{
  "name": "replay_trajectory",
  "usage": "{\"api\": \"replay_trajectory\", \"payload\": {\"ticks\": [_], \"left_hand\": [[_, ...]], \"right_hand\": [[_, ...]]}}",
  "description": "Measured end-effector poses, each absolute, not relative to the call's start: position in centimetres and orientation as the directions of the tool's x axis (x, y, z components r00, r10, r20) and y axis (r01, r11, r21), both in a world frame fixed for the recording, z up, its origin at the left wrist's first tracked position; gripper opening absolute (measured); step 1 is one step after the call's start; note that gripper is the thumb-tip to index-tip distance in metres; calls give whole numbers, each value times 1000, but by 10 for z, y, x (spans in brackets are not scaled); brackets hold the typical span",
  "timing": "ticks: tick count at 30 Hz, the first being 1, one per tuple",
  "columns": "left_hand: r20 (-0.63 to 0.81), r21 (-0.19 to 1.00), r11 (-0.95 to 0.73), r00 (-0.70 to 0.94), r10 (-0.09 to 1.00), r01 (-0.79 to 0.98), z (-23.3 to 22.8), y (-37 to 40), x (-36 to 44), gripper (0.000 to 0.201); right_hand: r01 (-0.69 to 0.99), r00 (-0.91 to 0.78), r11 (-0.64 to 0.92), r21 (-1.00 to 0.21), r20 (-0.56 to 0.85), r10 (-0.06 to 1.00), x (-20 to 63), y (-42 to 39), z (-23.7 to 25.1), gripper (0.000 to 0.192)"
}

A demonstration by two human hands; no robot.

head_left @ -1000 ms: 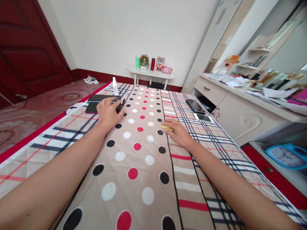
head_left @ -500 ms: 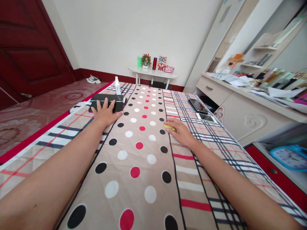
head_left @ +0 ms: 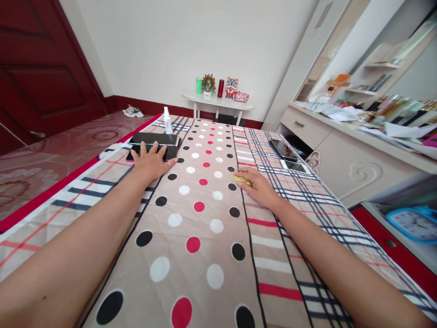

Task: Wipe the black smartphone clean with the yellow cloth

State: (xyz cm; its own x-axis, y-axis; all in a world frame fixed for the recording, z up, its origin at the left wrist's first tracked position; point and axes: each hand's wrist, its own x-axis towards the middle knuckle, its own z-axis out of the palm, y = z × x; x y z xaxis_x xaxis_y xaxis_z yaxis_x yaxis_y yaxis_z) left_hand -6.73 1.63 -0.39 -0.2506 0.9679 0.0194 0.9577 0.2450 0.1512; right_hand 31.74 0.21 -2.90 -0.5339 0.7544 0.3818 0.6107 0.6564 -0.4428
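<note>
Left hand flattens onto the phone

A second ago the left hand [head_left: 150, 161] curled by the spray bottle [head_left: 167, 121]; now it lies flat, fingers [head_left: 155, 148] spread over the near dark phone [head_left: 150, 151].

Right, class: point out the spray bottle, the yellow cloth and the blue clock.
spray bottle [head_left: 167, 122], head view, on its clear body.
yellow cloth [head_left: 243, 180], head view, edge showing under the right hand.
blue clock [head_left: 414, 223], head view, on its dial.
</note>
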Motion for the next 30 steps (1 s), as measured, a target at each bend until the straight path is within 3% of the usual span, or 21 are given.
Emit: {"api": "replay_trajectory", "payload": {"ticks": [8,16,24,30], "left_hand": [[17,57,241,-242,970,969,-5,9,-45,78],[-59,-55,53,-56,997,997,15,17,-79,60],[67,-144,18,-8,998,989,10,6,-67,56],[152,-123,32,-13,988,992,22,-7,-41,51]], "right_hand": [[606,-531,648,-461,372,761,317,3,-29,40],[613,-540,648,-452,360,761,317,1,-26,41],[613,-523,637,-468,365,771,317,1,-27,39],[618,-526,638,-460,361,770,317,1,-27,39]]}}
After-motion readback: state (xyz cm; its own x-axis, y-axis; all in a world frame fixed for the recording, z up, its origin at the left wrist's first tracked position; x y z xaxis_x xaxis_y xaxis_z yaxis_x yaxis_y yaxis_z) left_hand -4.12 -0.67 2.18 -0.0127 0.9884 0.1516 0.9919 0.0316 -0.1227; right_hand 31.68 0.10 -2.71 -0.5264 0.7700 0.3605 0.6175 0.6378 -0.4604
